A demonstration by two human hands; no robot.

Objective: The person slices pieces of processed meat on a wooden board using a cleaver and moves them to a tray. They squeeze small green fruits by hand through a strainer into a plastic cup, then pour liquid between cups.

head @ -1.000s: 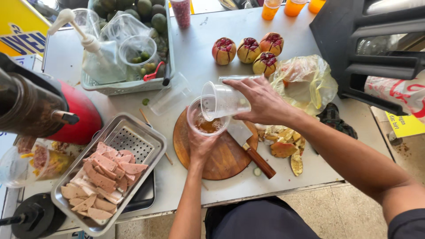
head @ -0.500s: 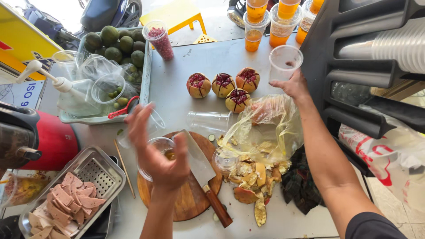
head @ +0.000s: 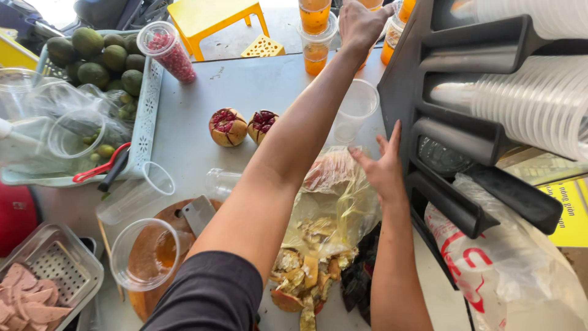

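Clear plastic cup (head: 354,110) between both hands, smooth, round-rimmed

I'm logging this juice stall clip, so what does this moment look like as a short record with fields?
setting: grey table at an outdoor stall
left hand: left hand stretched far across, resting on the orange drink cups; whether it grips one cannot be told
right hand: right hand open, fingers spread, beside the black cup rack, above the clear plastic bag
near the hands: empty clear cup, two cut pomegranates
foreground: cup with orange liquid on a wooden board, fruit peels
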